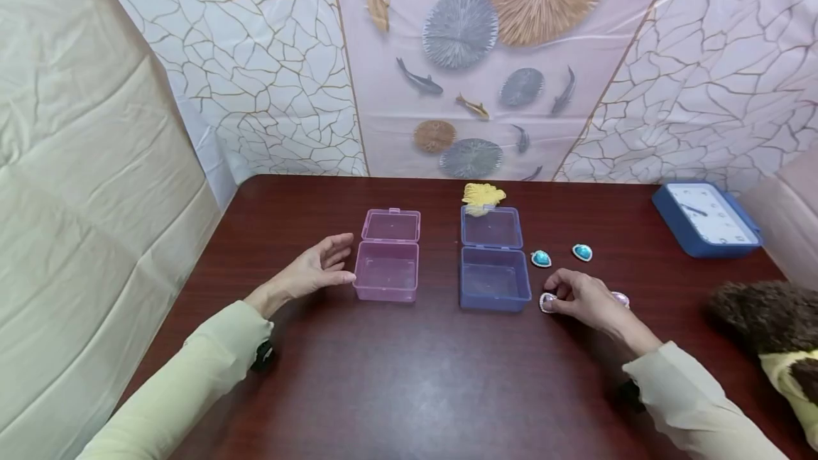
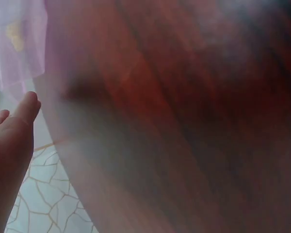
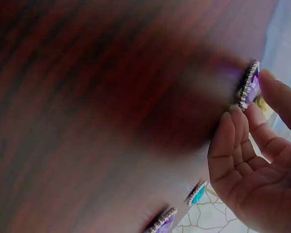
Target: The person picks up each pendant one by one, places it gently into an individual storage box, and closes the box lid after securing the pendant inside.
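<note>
Left fingers (image 1: 335, 241) bend loosely while right fingers (image 3: 223, 150) pinch.

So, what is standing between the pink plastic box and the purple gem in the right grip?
In the head view, the blue plastic box, lid open, stands between the pink plastic box and the purple gem pinched in the right grip.

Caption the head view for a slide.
Right hand pinching a purple rhinestone-edged gem near an open blue plastic box, left hand beside an open pink plastic box.
</note>
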`<action>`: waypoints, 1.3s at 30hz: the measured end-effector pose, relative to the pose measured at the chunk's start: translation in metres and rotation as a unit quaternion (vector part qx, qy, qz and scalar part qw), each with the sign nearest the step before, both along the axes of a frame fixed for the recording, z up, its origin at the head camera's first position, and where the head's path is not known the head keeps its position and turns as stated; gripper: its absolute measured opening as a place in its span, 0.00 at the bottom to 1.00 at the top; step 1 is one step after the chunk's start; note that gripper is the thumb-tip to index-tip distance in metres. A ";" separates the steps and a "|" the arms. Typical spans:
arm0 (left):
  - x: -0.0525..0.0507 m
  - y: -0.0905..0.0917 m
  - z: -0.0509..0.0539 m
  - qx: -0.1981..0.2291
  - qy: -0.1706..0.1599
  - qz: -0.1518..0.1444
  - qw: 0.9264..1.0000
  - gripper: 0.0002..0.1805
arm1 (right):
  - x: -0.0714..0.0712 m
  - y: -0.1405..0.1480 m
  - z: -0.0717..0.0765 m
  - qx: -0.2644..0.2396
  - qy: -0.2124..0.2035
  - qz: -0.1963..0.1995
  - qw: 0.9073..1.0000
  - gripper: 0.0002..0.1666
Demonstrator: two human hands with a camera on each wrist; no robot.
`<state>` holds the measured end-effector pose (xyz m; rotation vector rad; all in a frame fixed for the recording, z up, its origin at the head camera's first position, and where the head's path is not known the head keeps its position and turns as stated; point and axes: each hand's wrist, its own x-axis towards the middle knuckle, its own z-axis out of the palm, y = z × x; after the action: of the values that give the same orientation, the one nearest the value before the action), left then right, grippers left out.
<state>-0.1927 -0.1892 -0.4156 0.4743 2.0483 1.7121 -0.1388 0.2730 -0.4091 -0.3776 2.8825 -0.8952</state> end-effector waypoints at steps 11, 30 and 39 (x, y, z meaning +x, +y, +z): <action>0.001 0.010 -0.007 0.047 0.006 -0.025 0.999 0.49 | 0.001 -0.002 0.000 -0.019 -0.005 -0.010 1.000 0.13; 0.003 0.012 -0.014 0.074 0.014 -0.031 0.997 0.46 | -0.021 -0.107 0.053 -0.368 -0.036 -0.005 0.929 0.14; 0.002 0.014 -0.014 0.061 0.010 -0.034 0.998 0.45 | -0.043 -0.214 0.034 -0.335 -0.114 0.040 0.934 0.10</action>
<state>-0.1903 -0.1750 -0.4297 0.5959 1.9271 1.8045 -0.1822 0.0592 -0.3754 -0.3998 2.2592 -1.7605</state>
